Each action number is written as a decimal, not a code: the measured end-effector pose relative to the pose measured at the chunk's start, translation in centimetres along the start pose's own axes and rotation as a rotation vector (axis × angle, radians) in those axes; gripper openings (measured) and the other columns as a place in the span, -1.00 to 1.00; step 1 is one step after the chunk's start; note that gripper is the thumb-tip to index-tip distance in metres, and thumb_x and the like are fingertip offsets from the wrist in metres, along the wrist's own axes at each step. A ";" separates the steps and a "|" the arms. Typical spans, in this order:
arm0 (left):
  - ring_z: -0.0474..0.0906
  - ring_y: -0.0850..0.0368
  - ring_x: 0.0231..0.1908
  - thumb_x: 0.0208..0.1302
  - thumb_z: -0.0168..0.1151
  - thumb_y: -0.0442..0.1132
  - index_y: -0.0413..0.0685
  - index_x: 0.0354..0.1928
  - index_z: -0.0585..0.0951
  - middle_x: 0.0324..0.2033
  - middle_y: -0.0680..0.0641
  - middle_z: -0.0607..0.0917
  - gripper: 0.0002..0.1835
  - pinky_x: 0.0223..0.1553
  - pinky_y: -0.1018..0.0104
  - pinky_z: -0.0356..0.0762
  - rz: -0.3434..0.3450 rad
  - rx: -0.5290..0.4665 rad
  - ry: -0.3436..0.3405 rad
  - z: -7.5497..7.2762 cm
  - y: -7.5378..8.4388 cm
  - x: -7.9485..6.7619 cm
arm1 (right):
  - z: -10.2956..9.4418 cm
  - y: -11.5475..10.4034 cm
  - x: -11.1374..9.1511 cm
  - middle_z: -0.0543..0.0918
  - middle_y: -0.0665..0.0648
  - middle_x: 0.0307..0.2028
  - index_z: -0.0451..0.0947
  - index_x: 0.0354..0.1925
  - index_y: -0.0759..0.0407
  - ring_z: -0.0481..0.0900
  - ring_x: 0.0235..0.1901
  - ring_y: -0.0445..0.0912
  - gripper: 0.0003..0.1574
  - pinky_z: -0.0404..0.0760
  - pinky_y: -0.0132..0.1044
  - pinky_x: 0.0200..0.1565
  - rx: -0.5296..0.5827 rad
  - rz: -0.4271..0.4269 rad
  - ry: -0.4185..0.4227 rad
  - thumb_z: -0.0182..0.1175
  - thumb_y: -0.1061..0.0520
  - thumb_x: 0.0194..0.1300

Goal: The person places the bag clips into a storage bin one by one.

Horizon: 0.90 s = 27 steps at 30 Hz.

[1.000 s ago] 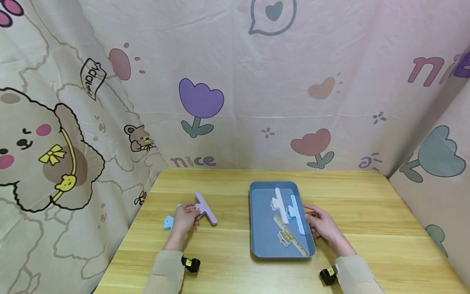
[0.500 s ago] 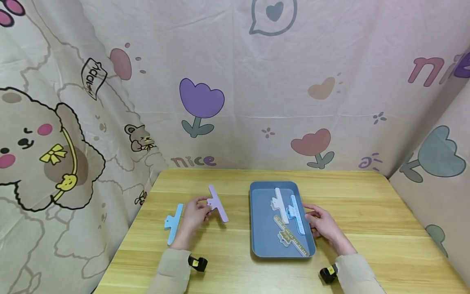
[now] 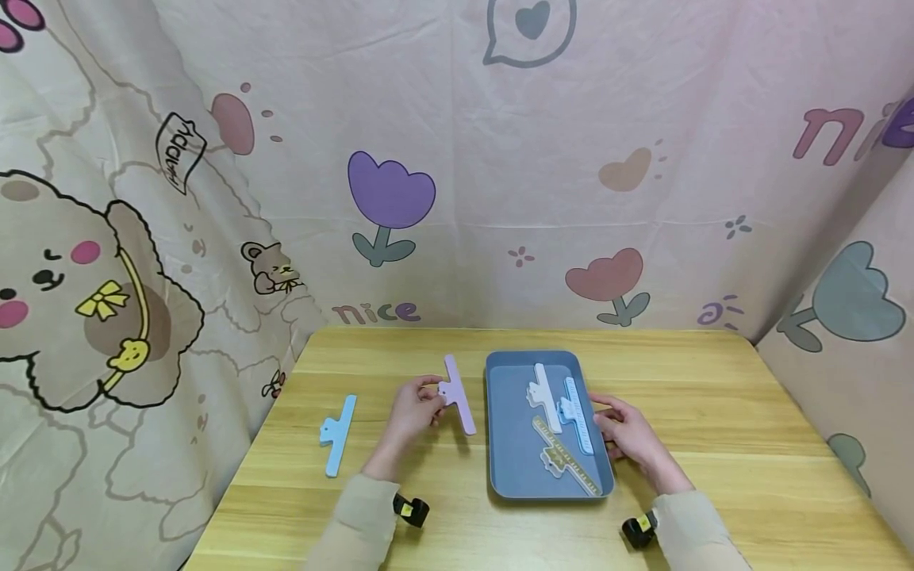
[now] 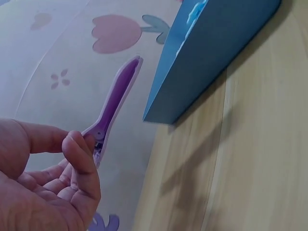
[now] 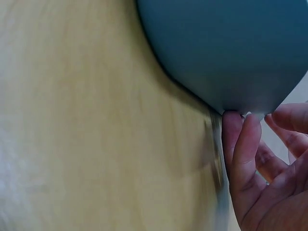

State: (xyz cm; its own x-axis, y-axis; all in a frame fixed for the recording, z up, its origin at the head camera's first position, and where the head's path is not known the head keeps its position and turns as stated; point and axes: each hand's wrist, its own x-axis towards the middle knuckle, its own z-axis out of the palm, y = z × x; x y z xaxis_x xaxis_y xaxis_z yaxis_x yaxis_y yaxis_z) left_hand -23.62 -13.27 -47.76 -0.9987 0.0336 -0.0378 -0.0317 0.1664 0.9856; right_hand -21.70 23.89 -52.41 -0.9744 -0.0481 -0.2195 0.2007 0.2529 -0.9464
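My left hand (image 3: 414, 412) pinches a long purple plastic clip (image 3: 459, 396) by its short handle, between thumb and fingers. The clip is raised over the table, just left of the blue-grey tray (image 3: 510, 468); the left wrist view shows the long bar of the clip (image 4: 115, 94) edge-on and its shadow on the wood. Inside the tray lie a white clip (image 3: 546, 400), a light-blue clip with ruler marks (image 3: 577, 420) and a gold-toned clip with ruler marks (image 3: 571, 462). The right hand (image 3: 630, 434) touches the tray's outer right wall with its fingertips, fingers relaxed.
A plain light-blue clip (image 3: 340, 436) lies on the wooden table (image 3: 286, 507) at the left. Behind the table hangs a printed cloth (image 3: 457, 159) with flowers and cartoon animals. Each wrist wears a small black camera, such as the left wrist camera (image 3: 412, 511).
My left hand has carried the purple clip rightward toward the tray, uncovering the light-blue clip on the table. The right hand and the tray have stayed in place.
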 end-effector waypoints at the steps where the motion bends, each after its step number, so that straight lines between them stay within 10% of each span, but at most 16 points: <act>1: 0.53 0.07 -0.56 0.19 0.15 -0.57 -0.46 0.16 0.46 -0.44 -0.25 0.62 -0.56 -0.61 0.30 0.53 0.005 0.007 -0.011 0.3 0.0 0.1 | 0.0 0.0 0.0 0.53 0.37 0.03 0.27 0.41 0.20 0.64 -0.35 0.04 -0.42 0.62 -0.12 -0.54 -0.005 -0.002 0.000 0.03 0.24 0.47; 11: 0.53 0.02 -0.56 0.17 0.16 -0.55 -0.47 0.13 0.48 -0.53 -0.09 0.59 -0.57 -0.58 0.26 0.55 0.035 0.030 -0.123 3.3 0.5 0.5 | 0.1 0.0 0.0 0.56 0.39 0.01 0.26 0.41 0.19 0.63 -0.36 0.05 -0.41 0.62 -0.15 -0.53 -0.012 0.003 0.004 0.03 0.26 0.47; 27: 0.56 -0.10 -0.52 0.20 0.20 -0.55 -0.39 0.09 0.54 -0.55 -0.05 0.58 -0.62 -0.55 0.35 0.52 0.039 0.117 -0.115 6.9 0.2 2.9 | 0.2 0.3 0.0 0.58 0.36 -0.04 0.28 0.40 0.20 0.63 -0.39 0.04 -0.41 0.63 -0.12 -0.54 0.001 -0.003 0.024 0.03 0.27 0.45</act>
State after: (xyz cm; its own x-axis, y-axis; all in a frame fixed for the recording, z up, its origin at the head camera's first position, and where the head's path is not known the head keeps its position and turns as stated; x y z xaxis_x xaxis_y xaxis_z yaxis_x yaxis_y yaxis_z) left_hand -26.29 -6.35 -48.84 -0.9879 0.1533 -0.0248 0.0188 0.2765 0.9608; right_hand -21.65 23.80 -52.73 -0.9771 -0.0260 -0.2113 0.1981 0.2521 -0.9472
